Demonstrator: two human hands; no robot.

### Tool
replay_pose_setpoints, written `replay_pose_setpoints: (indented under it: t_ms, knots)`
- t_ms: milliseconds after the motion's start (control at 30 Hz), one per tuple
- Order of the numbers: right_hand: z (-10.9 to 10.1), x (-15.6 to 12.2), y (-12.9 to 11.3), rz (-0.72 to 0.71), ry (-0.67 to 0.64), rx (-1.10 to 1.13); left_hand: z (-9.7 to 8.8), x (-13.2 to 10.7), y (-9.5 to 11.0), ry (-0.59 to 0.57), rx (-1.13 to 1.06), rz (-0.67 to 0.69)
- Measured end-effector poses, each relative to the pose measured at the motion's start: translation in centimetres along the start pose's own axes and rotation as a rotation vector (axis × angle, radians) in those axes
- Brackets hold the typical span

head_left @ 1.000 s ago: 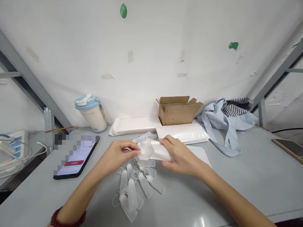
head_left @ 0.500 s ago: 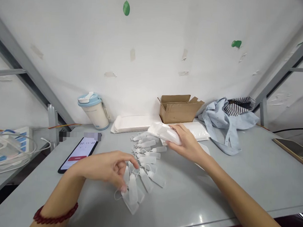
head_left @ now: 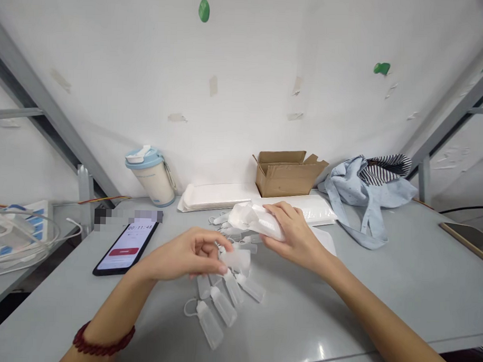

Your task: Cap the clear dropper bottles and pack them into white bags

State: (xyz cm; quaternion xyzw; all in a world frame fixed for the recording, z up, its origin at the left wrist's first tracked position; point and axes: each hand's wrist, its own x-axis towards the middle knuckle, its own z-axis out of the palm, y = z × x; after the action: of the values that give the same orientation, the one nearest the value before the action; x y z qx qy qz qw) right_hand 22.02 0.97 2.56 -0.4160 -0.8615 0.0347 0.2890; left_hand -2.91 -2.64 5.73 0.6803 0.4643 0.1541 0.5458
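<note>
Between the thumb and fingers of my left hand [head_left: 197, 256] is a small translucent squeeze bottle [head_left: 238, 261], tilted sideways above the pile. My right hand [head_left: 295, 233] is closed around a white plastic pouch [head_left: 262, 221], whose crumpled open end points left toward the bottles; what is inside it cannot be made out. Several similar bottles with looped cap straps lie below and behind my left hand. Nearest me is one bottle [head_left: 210, 325], with another bottle [head_left: 224, 307] beside it. My right hand and the pouch partly cover the far end of the pile.
On the grey table [head_left: 300, 315] lie a phone showing a timer [head_left: 128, 243] and a stack of white envelopes [head_left: 221, 195]. Along the wall stand a blue-lidded cup [head_left: 152, 180] and an open cardboard box [head_left: 289, 177], with a light-blue cloth bag [head_left: 358, 193] at right.
My left hand has lifted a bottle from the near part of the pile and moved up and right with it, toward the pouch. The pouch in my right hand has shifted slightly.
</note>
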Motion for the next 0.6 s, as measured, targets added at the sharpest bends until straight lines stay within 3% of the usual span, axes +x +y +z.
replay_pose_setpoints:
  t_ms: [100, 200, 467, 600]
  knots:
    - [0.0, -0.1, -0.2, -0.033, -0.016, -0.007, -0.4, -0.2, 0.3, 0.278, -0.007, 0.069]
    - [0.1, -0.2, -0.5, -0.060, -0.049, -0.022, -0.9, -0.3, 0.5, 0.385, 0.136, 0.095]
    - [0.1, -0.3, -0.7, -0.115, -0.084, -0.053, -1.3, -0.8, 0.5, 0.164, 0.343, 0.119]
    - [0.0, -0.3, -0.8, -0.125, -0.096, -0.062, -1.4, -0.9, 0.4, 0.150, 0.389, 0.166]
